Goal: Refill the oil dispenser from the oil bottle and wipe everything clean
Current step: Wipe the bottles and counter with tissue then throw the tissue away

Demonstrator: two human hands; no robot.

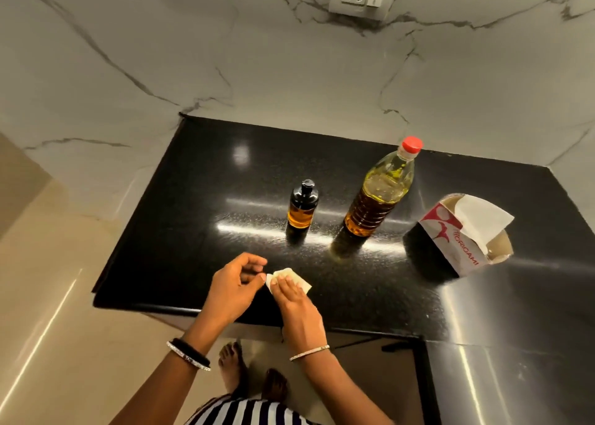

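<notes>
Black counter (180,231) | step: wipe-down, judged | right hand (289,299) flat, pressing tissue (301,281) near front edge | left hand (236,283) curled beside it, pinch unclear | oil dispenser (302,207), oil bottle (380,192) capped, upright behind | next: sweep tissue toward bottle bases.

1. Glossy black countertop (199,179).
2. Standing upright mid-surface: dark oil dispenser (302,205), with red-capped oil bottle (376,199) near on its right.
3. Further right: opened tissue box (450,241).
4. Lying near front edge: folded tissue (302,283).
</notes>
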